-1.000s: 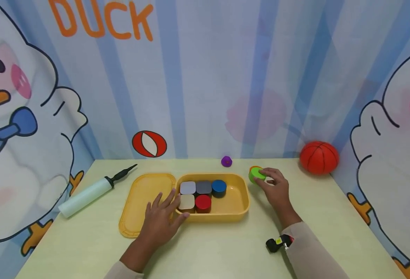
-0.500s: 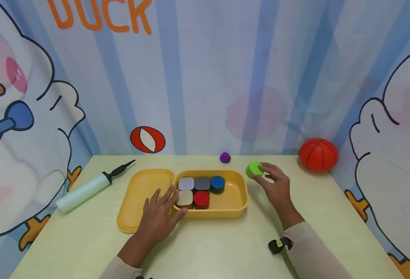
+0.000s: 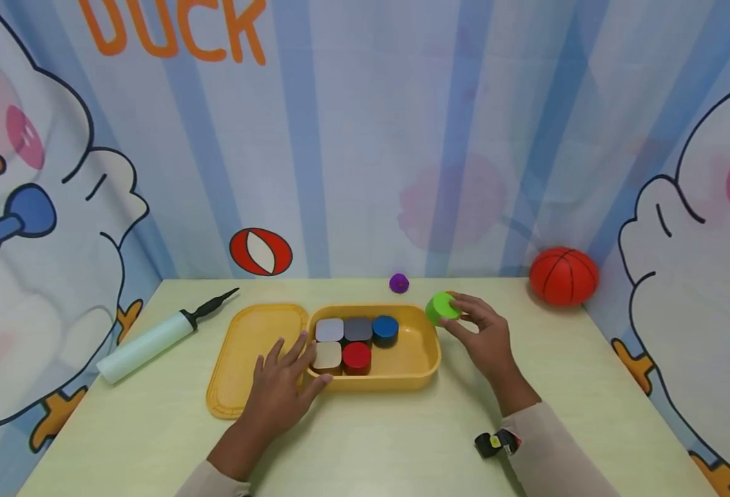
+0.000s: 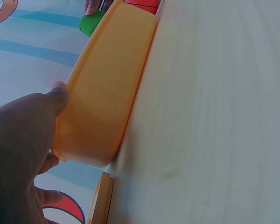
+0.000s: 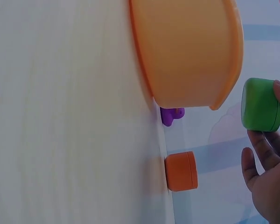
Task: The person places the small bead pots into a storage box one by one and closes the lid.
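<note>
My right hand [image 3: 487,339] pinches a small green lidded tub [image 3: 441,309] between thumb and fingers. It is held up off the table at the back right corner of a yellow plastic box [image 3: 417,348]. The right wrist view shows the green tub [image 5: 261,105] at about rim height, beside the box. My left hand [image 3: 280,388] rests on the box's left end, fingers spread along the side and thumb over the front rim. Inside the box's left part sit white, grey, blue, cream and red tubs [image 3: 356,357], in two rows.
A yellow lid [image 3: 255,366] lies left of the box. An orange tub [image 5: 181,171] stands behind the right hand. Towards the back are a purple toy [image 3: 398,283] and a red ball [image 3: 563,277]. A pale green hand pump [image 3: 147,348] lies at left.
My right hand has carried the green tub a little left, closer to the box. The left hand has stayed at the box's left end.
</note>
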Demonstrator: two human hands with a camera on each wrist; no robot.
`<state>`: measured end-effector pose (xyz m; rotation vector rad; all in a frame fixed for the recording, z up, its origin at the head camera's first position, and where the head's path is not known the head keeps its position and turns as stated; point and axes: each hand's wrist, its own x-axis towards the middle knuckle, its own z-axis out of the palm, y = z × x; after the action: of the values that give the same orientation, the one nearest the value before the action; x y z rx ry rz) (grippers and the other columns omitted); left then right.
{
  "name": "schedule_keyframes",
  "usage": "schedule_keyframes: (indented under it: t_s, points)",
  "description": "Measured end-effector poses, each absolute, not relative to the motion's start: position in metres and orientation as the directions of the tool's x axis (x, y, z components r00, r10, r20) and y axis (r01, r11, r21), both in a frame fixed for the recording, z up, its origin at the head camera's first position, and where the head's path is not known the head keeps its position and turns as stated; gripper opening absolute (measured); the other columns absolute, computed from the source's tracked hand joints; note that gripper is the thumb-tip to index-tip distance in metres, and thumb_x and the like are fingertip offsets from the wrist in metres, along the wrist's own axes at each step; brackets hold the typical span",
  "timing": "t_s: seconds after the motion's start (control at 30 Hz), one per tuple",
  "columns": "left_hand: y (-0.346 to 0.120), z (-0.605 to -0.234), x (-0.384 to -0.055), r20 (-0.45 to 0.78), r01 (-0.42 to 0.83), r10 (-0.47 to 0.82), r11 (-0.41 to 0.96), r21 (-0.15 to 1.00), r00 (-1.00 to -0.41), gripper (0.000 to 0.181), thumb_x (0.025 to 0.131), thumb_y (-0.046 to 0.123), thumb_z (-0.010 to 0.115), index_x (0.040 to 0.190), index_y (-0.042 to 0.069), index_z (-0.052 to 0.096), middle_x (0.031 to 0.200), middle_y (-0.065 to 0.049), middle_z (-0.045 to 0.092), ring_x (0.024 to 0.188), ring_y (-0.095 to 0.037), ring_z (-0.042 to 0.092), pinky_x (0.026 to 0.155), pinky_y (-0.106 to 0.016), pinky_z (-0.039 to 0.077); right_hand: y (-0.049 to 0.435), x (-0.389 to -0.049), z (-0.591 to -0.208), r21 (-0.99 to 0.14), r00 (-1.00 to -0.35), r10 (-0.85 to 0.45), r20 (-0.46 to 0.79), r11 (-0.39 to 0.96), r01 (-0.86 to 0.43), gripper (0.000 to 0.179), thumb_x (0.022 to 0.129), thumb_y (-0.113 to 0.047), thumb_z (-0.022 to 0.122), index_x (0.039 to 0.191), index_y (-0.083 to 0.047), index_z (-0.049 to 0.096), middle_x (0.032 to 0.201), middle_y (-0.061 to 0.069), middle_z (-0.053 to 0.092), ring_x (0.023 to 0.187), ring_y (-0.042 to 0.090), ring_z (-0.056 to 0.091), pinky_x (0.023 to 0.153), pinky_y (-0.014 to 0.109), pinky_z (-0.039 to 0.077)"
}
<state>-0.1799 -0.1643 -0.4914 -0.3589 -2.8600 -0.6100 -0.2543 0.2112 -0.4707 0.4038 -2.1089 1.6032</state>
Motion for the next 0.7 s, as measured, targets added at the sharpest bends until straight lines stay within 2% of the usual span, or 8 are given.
schedule_keyframes:
  t_s: [0.13, 0.23, 0.33, 0.47, 0.57, 0.7]
  points:
    - [-0.164, -0.491, -0.179, 0.235, 0.276, 0.197, 0.884, 0.378, -0.952, 0.074, 0.105, 0.061, 0.064, 0.165, 0.019, 0.052, 0.179, -0.004, 0.037, 0.163, -0.053, 0.032, 0.122, -0.087, 0.024, 0.208, -0.251, -0.471, -0.814, -0.851, 0.005, 0.526, 0.294, -0.501, 0.034, 0.09, 0.004, 0.086, 0.124, 0.005, 0.078, 0.14, 0.029, 0.07, 0.119, -0.012, 0.063, 0.098, 0.01, 0.055]
    - [-0.165, -0.491, -0.178, 0.239, 0.279, 0.198, 0.882, 0.38, -0.951, 0.073, 0.105, 0.06, 0.064, 0.164, 0.018, 0.052, 0.179, -0.004, 0.037, 0.163, -0.053, 0.033, 0.122, -0.087, 0.025, 0.204, -0.248, -0.47, -0.798, -0.851, -0.034, 0.524, 0.329, -0.505, 0.034, 0.091, 0.001, 0.086, 0.124, 0.003, 0.079, 0.139, 0.024, 0.072, 0.117, -0.006, 0.066, 0.099, 0.008, 0.053]
    - [-0.165, -0.491, -0.178, 0.24, 0.277, 0.194, 0.881, 0.383, -0.951, 0.073, 0.105, 0.06, 0.064, 0.164, 0.019, 0.052, 0.179, -0.004, 0.037, 0.163, -0.053, 0.032, 0.122, -0.087, 0.025, 0.198, -0.245, -0.469, -0.778, -0.85, -0.089, 0.519, 0.364, -0.512, 0.035, 0.091, -0.002, 0.088, 0.125, 0.002, 0.079, 0.138, 0.021, 0.074, 0.123, 0.013, 0.07, 0.102, 0.008, 0.051]
    - [-0.165, -0.492, -0.179, 0.236, 0.273, 0.192, 0.88, 0.388, -0.953, 0.074, 0.105, 0.062, 0.063, 0.165, 0.019, 0.051, 0.179, -0.003, 0.036, 0.164, -0.052, 0.031, 0.122, -0.087, 0.024, 0.191, -0.241, -0.469, -0.749, -0.847, -0.16, 0.507, 0.404, -0.525, 0.035, 0.091, -0.005, 0.088, 0.125, 0.0, 0.08, 0.137, 0.019, 0.074, 0.132, 0.038, 0.068, 0.105, 0.008, 0.049]
    - [-0.165, -0.492, -0.18, 0.227, 0.266, 0.189, 0.883, 0.386, -0.955, 0.075, 0.105, 0.063, 0.062, 0.165, 0.019, 0.051, 0.179, -0.003, 0.036, 0.164, -0.052, 0.031, 0.122, -0.087, 0.023, 0.186, -0.241, -0.47, -0.724, -0.837, -0.213, 0.504, 0.424, -0.544, 0.034, 0.09, -0.005, 0.089, 0.123, -0.001, 0.081, 0.136, 0.018, 0.075, 0.131, 0.042, 0.068, 0.107, 0.017, 0.053]
    - [-0.164, -0.491, -0.18, 0.221, 0.259, 0.184, 0.886, 0.385, -0.958, 0.075, 0.105, 0.063, 0.062, 0.165, 0.02, 0.052, 0.179, -0.003, 0.036, 0.165, -0.052, 0.03, 0.123, -0.086, 0.024, 0.181, -0.241, -0.47, -0.692, -0.821, -0.279, 0.499, 0.441, -0.571, 0.033, 0.09, -0.005, 0.089, 0.121, -0.003, 0.081, 0.134, 0.017, 0.076, 0.129, 0.041, 0.07, 0.108, 0.044, 0.062]
